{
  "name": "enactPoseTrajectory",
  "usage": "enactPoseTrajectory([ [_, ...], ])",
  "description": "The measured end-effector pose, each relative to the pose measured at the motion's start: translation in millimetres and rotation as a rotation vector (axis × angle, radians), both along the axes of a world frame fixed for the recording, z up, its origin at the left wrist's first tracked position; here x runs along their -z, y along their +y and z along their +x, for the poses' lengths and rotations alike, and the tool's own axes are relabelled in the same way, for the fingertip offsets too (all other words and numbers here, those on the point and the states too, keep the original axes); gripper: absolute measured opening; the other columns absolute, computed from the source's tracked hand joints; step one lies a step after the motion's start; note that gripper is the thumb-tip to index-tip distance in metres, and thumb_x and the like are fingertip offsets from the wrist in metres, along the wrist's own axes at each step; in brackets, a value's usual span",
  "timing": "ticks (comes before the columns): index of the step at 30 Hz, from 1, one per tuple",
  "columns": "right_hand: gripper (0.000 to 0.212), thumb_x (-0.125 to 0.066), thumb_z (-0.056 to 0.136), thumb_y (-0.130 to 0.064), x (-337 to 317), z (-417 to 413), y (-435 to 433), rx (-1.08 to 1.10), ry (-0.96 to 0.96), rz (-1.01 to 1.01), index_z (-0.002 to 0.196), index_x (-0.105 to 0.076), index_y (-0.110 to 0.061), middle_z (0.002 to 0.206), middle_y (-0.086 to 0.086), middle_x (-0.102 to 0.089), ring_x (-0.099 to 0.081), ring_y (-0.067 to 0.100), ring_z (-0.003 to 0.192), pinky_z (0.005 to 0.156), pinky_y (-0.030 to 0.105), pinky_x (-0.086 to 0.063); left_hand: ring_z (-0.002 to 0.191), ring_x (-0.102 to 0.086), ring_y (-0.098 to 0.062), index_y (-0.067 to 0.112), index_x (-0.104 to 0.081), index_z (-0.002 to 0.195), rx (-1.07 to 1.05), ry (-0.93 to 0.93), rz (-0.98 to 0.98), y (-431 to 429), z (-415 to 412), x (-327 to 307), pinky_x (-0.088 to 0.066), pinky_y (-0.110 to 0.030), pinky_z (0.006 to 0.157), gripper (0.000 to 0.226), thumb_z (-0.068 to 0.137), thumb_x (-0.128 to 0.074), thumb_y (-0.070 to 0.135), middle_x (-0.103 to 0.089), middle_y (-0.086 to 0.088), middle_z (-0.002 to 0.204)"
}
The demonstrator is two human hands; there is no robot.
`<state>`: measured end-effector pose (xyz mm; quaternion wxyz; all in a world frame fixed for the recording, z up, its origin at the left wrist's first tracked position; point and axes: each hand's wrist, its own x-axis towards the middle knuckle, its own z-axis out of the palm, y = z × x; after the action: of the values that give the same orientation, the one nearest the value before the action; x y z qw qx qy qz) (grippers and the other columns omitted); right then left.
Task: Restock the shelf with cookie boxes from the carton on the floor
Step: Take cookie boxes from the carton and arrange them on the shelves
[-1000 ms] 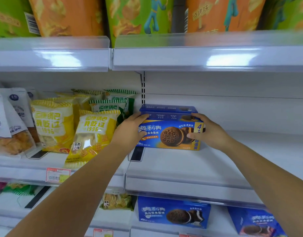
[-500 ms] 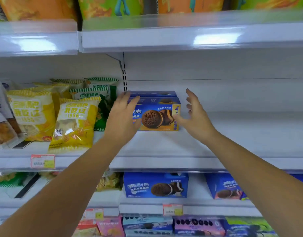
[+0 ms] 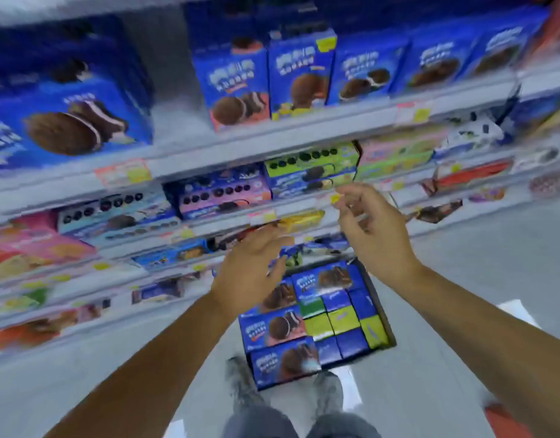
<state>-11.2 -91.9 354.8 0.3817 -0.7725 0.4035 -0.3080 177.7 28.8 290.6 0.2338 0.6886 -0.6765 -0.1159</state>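
The view is blurred and tilted down toward the floor. The carton (image 3: 387, 324) lies on the floor below me, packed with several blue and green cookie boxes (image 3: 274, 328). My left hand (image 3: 250, 273) hovers above the carton's near-left part, fingers loosely spread, holding nothing. My right hand (image 3: 376, 229) is higher and to the right, fingers relaxed and empty, in front of the lower shelves. Blue cookie boxes (image 3: 237, 86) stand on the shelf above.
Lower shelves (image 3: 209, 143) carry pink, green and blue biscuit boxes with price tags along the edges. Grey floor (image 3: 481, 254) spreads to the right of the carton. My shoes (image 3: 240, 384) stand just in front of the carton. A red object (image 3: 506, 422) sits at bottom right.
Both hands let go of the blue cookie box on the upper shelf and drew back. My view swung down to the lower shelves and the carton on the floor.
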Motion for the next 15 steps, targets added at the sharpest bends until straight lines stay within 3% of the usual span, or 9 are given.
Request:
enactPoseTrajectory([
  [3,0.026,-0.055,0.095,-0.017,98,-61,-8,0.086,0.233,0.137,0.119,-0.061,-0.023,0.106,-0.010,-0.064,-0.059,0.007,0.085,0.074,0.032,-0.051,0.141,-0.040,-0.026,0.020,-0.048,0.144,-0.084,0.134,0.349,2,-47,85,-0.042,-0.040,0.110,0.048,0.097,-0.055,0.025,-0.037,-0.003,0.156],
  [5,0.026,-0.057,0.092,-0.014,159,-89,-12,0.125,0.332,0.240,0.116,-0.063,-0.021,0.105,-0.011,-0.059,-0.059,0.009,0.086,0.079,0.030,-0.049,0.149,-0.023,-0.026,0.019,-0.036,0.151,-0.125,0.196,0.572,5,-68,143,-0.031,-0.038,0.116,0.058,0.097,-0.055,0.030,-0.024,-0.004,0.161],
  [8,0.032,-0.059,0.091,-0.016,244,-113,-15,0.097,0.520,0.450,0.121,-0.061,-0.023,0.111,-0.006,-0.055,-0.060,0.017,0.094,0.087,0.031,-0.047,0.138,-0.041,-0.034,0.017,-0.046,0.144,-0.195,0.255,0.709,11,-84,230,-0.041,-0.044,0.108,0.069,0.082,-0.050,0.045,-0.039,-0.010,0.151],
  [12,0.049,-0.064,0.088,-0.024,358,-120,-31,-0.002,0.698,0.532,0.136,-0.051,-0.020,0.131,0.009,-0.054,-0.058,0.026,0.112,0.100,0.035,-0.042,0.127,-0.052,-0.036,0.009,-0.051,0.140,-0.251,0.224,0.875,16,-85,326,-0.044,-0.045,0.103,0.066,0.082,-0.067,0.036,-0.051,-0.017,0.139],
  [15,0.054,-0.064,0.089,-0.029,427,-105,-53,0.038,0.730,0.602,0.139,-0.046,-0.021,0.135,0.010,-0.050,-0.057,0.028,0.112,0.094,0.037,-0.045,0.125,-0.051,-0.038,0.011,-0.055,0.134,-0.300,0.181,0.799,5,-80,391,-0.047,-0.048,0.101,0.070,0.078,-0.047,0.052,-0.050,-0.015,0.142],
])
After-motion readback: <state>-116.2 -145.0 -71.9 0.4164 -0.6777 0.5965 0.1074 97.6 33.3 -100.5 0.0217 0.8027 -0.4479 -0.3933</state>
